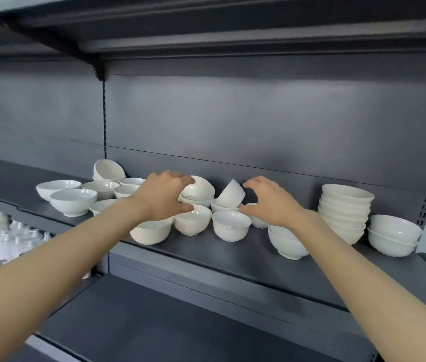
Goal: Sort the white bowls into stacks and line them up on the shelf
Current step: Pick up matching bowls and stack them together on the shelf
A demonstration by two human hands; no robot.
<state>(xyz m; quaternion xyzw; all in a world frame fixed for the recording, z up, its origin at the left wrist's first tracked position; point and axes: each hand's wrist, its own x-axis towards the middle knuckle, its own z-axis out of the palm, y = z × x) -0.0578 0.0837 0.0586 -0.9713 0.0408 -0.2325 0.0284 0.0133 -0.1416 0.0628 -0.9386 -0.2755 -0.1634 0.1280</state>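
Two bare forearms are stretched forward from 7 and 5 o'clock across a lower dark grey metal ledge (154, 322), matte and flat. Beyond it the shelf (232, 257), of the same matte grey metal, is loaded with glossy white bowls, round and footed.

At the front edge, a loose bowl (231, 226) is set at 12 o'clock, with a second bowl (192, 220) and a third bowl (149, 232) at its 9 o'clock; the third is partly covered by the left wrist. A nested pair (285, 244) is partly hidden under the right wrist.

The left hand (161, 195) is arched wide, fingers curved over a tilted bowl (200, 188) lying on others and thumb at the rim of the second bowl; whether a grip is made cannot be told. The right hand (269, 202) is spread in an open claw with nothing held, its fingertips just beside an upturned bowl (230, 194) leaning in another.

At 3 o'clock a tall stack (345, 212) is seen, slightly askew, and beside it a low stack (392, 236). At 9 o'clock wider bowls (73, 202) are scattered singly, with a tipped bowl (109, 169) behind.

Small white objects (5, 231) at 8 o'clock are blurred and cannot be identified. Behind everything a smooth grey back panel (232, 121) is divided by a slotted upright (104, 113).
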